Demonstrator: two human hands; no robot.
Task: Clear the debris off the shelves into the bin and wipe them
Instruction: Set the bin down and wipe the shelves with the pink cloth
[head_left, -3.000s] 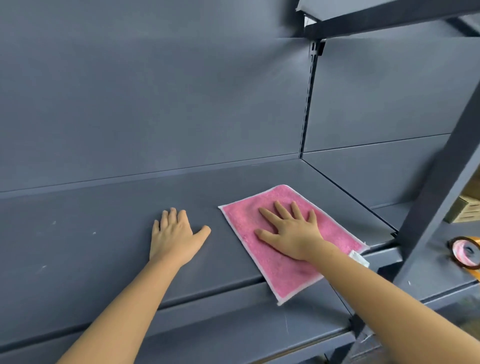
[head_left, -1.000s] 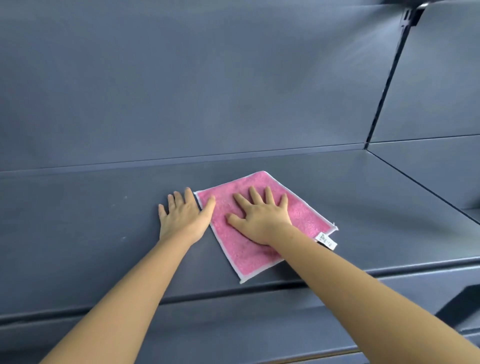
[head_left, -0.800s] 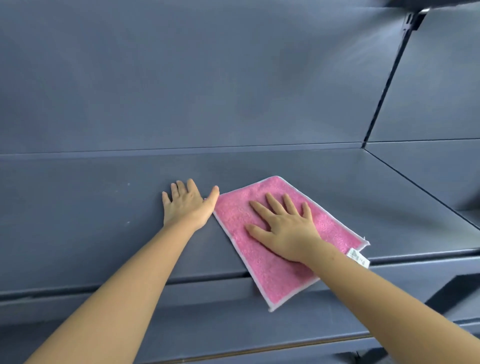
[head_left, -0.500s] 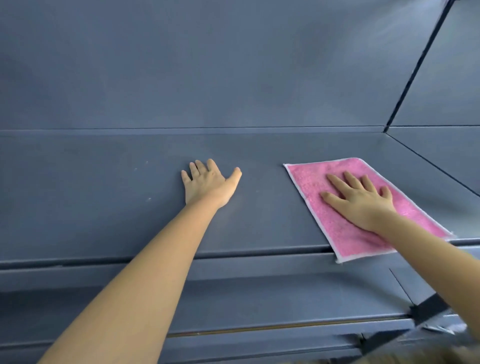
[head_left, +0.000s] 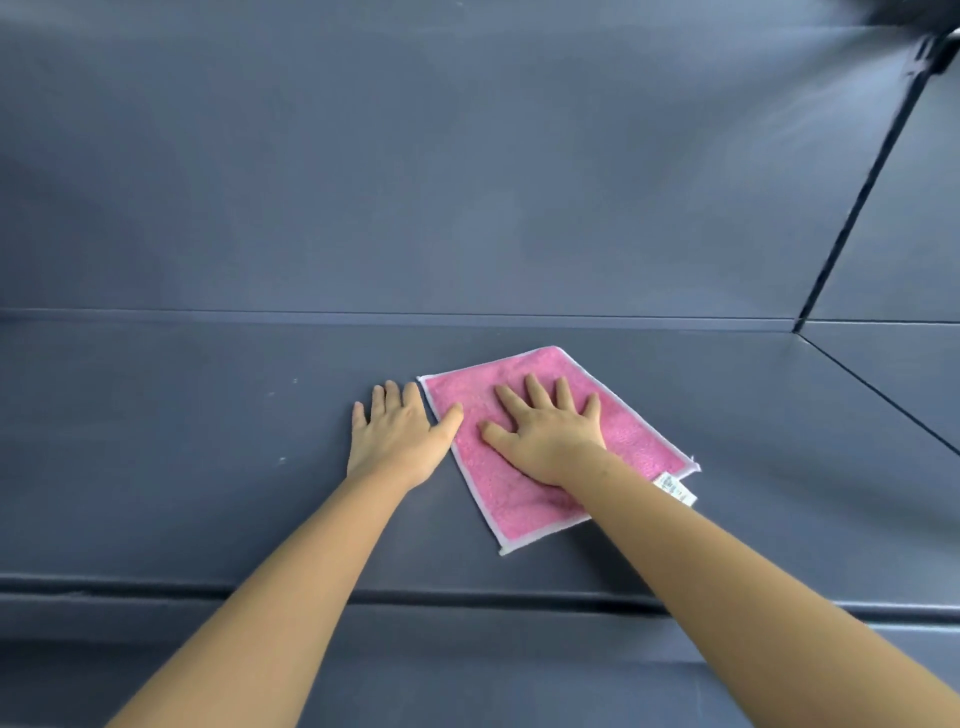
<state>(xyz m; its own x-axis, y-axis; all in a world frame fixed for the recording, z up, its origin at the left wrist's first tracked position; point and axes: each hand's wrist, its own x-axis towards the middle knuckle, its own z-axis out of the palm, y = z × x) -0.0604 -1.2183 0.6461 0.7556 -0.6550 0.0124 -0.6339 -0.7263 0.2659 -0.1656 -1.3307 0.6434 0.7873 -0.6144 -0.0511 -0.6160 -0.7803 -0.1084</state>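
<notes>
- Nearest me, both forearms come in from the bottom edge and are cut off there, so no elbows in view.
- Under them there's a lower grey ledge (head_left: 467, 675), mostly covered by my arms. Can't tell what it is.
- Next up is the front lip (head_left: 156, 592) of the grey metal shelf (head_left: 182, 493) I'm working on, with a dark groove along it.
- The pink cloth (head_left: 524, 506) lies flat on the shelf, angled, near corner pointing at me. Its white care label (head_left: 675, 489) sticks out on the right, print too small to read.
- My right hand (head_left: 545, 441) is flat on the cloth, fingers straight and spread, and it hides the cloth's middle.
- My left hand (head_left: 397, 436) is flat on bare shelf just beside it, fingers straight and close together, thumb tip lying over the cloth's left edge.
- Left of that hand are a few pale specks (head_left: 282, 460), too tiny to say if they're debris or chipped paint.
- Behind it all is the plain grey back panel (head_left: 415, 182).
- Far right, a dark upright (head_left: 857, 192) splits it from the next bay (head_left: 909, 374). Its top end is smeared with blur.
</notes>
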